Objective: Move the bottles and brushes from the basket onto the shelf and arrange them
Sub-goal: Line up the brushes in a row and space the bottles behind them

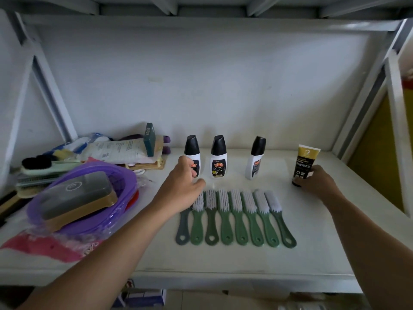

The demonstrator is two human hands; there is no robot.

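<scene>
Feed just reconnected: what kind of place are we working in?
Probably a storeroom or shop shelving unit: a white metal shelf holding shoe-polish bottles, a row of green-handled brushes and a purple basket.

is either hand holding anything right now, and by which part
The right hand grips the yellow-and-black tube at its lower end, near the cap. The left hand is open by the leftmost bottle, holding nothing.

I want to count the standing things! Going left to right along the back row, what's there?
Left bottle → middle bottle → right bottle → yellow and black tube, touched by the right hand.
</scene>
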